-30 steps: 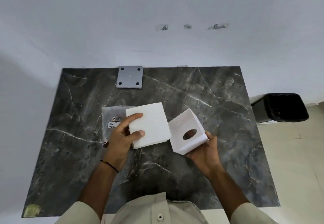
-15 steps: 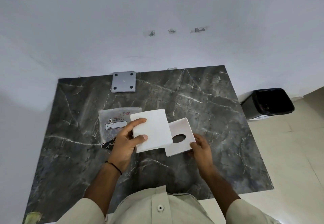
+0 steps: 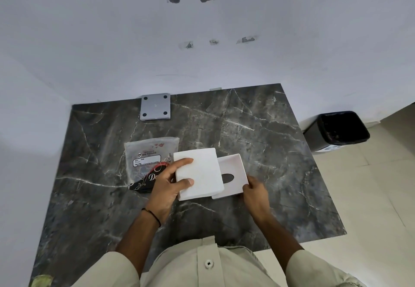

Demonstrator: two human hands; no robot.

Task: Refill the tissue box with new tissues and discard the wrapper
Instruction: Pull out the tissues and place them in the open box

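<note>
My left hand [image 3: 167, 185] grips a white square stack of tissues [image 3: 198, 173] by its left edge, thumb on top, just above the table. My right hand [image 3: 254, 191] holds the near right corner of the white tissue box [image 3: 233, 165], whose top face with a dark oval opening faces up. The stack overlaps the box's left part and hides it. An emptied clear plastic wrapper [image 3: 149, 156] with a printed label and a dark red-black end lies flat to the left, partly under my left hand.
The dark marble table [image 3: 258, 134] stands against a white wall. A grey square plate [image 3: 155, 106] with four holes lies at the table's far edge. On the floor to the right stands a black bin [image 3: 336, 130] with a dark liner.
The tissue box went from tilted up in my right hand to lying flat with its opening up. The tissue stack moved right until it overlaps the box. The view shifted.
</note>
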